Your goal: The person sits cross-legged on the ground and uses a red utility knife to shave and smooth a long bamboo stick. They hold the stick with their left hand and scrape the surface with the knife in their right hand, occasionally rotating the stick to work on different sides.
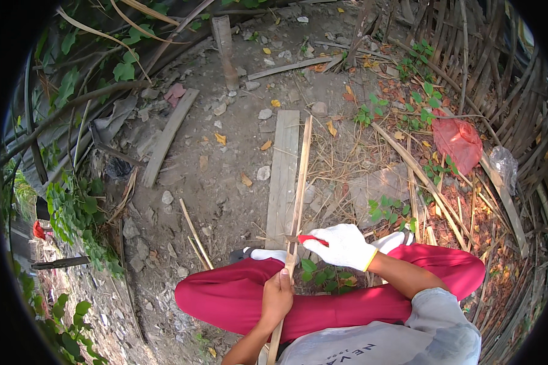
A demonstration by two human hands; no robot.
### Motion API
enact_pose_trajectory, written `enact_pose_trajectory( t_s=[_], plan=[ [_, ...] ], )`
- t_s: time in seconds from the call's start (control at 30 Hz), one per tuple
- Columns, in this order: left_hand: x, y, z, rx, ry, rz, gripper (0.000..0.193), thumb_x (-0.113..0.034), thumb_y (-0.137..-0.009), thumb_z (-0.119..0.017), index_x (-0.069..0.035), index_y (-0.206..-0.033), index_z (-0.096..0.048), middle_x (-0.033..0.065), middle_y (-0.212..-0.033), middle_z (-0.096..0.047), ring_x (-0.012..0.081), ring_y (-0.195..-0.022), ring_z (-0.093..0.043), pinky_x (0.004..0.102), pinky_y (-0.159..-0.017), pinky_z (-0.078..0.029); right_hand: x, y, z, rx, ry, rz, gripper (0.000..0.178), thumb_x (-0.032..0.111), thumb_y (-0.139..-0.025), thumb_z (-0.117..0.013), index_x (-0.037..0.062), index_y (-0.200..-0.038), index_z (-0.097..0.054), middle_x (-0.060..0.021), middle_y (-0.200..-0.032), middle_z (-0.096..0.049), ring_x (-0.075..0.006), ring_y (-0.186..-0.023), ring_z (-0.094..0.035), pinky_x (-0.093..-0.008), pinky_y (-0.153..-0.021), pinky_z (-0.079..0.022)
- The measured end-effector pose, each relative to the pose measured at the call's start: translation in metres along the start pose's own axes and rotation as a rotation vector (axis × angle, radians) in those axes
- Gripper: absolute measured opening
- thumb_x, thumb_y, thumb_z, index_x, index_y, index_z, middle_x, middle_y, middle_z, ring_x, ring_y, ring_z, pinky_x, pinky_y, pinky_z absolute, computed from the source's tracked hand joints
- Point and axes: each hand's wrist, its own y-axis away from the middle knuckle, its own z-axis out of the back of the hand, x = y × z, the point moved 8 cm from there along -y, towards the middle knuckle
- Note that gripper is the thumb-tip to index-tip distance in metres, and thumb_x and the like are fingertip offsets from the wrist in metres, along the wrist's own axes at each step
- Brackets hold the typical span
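My bare left hand (pixel 277 295) is closed around the lower part of a long, pale strip of split bamboo or wood (pixel 301 179). The strip runs from beside my body, between my legs, away over the ground. My right hand (pixel 346 246), in a white glove with a yellow cuff edge, grips a red-handled knife (pixel 314 239). Its short blade lies across the strip, just beyond my left hand. Under and beside the strip's far part, a flat grey board (pixel 281 167) lies on the soil. My knees are spread wide on both sides.
Another board (pixel 170 137) lies at the left, and a short post (pixel 226 55) stands far ahead. Long pale strips (pixel 423 179) lie at the right near a red plastic bag (pixel 456 143). Stacked dry stalks (pixel 499 79) line the right edge; leafy vines (pixel 82 213) grow at the left.
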Motion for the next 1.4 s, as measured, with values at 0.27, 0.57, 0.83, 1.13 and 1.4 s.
enact_pose_trajectory(
  t_s=[0.27, 0.57, 0.83, 1.13, 1.4],
  plan=[
    [0.011, 0.001, -0.001, -0.084, -0.153, 0.000, 0.053, -0.033, -0.111, -0.034, 0.001, -0.081, -0.060, 0.0153, -0.063, -0.060, 0.0335, -0.061, -0.064, 0.0468, -0.063, -0.049, -0.008, -0.015, -0.015, -0.006, 0.057, 0.007, 0.050, 0.058, -0.100, -0.049, 0.0140, -0.094, -0.071, -0.0158, -0.077, -0.072, -0.0372, -0.074, -0.072, -0.0498, -0.065, -0.055],
    [0.054, 0.050, -0.023, 0.184, -0.038, 0.150, 0.052, -0.036, -0.112, -0.038, 0.001, -0.082, -0.059, 0.0091, -0.064, -0.057, 0.0184, -0.060, -0.058, 0.0378, -0.061, -0.047, -0.144, -0.041, 0.035, -0.162, 0.171, -0.382, 0.054, 0.058, -0.100, -0.051, 0.0124, -0.089, -0.077, -0.0160, -0.084, -0.074, -0.0387, -0.081, -0.072, -0.0484, -0.073, -0.057],
    [0.074, 0.107, -0.013, 0.211, 0.123, 0.309, 0.047, -0.039, -0.113, -0.040, -0.005, -0.084, -0.055, 0.0000, -0.061, -0.048, 0.0090, -0.050, -0.044, 0.0288, -0.046, -0.037, -0.203, -0.059, 0.028, -0.213, 0.215, -0.577, 0.059, 0.061, -0.101, -0.047, 0.0113, -0.094, -0.078, -0.0189, -0.092, -0.075, -0.0417, -0.090, -0.071, -0.0501, -0.082, -0.056],
    [0.032, 0.103, 0.011, 0.095, 0.180, 0.350, 0.046, -0.043, -0.112, -0.041, -0.006, -0.088, -0.055, -0.0019, -0.060, -0.045, 0.0066, -0.047, -0.040, 0.0264, -0.042, -0.032, -0.224, -0.033, 0.021, -0.159, -0.038, -0.593, 0.068, 0.065, -0.098, -0.049, 0.0029, -0.087, -0.073, -0.0244, -0.085, -0.071, -0.0443, -0.090, -0.068, -0.0480, -0.082, -0.053],
    [0.009, 0.022, 0.005, 0.067, 0.287, 0.275, 0.045, -0.043, -0.112, -0.041, -0.006, -0.089, -0.053, -0.0016, -0.061, -0.044, 0.0060, -0.047, -0.038, 0.0251, -0.040, -0.031, -0.029, -0.017, 0.015, 0.026, -0.225, -0.209, 0.046, 0.052, -0.101, -0.055, 0.0127, -0.108, -0.078, -0.0173, -0.078, -0.071, -0.0377, -0.075, -0.071, -0.0455, -0.071, -0.055]
  ],
)
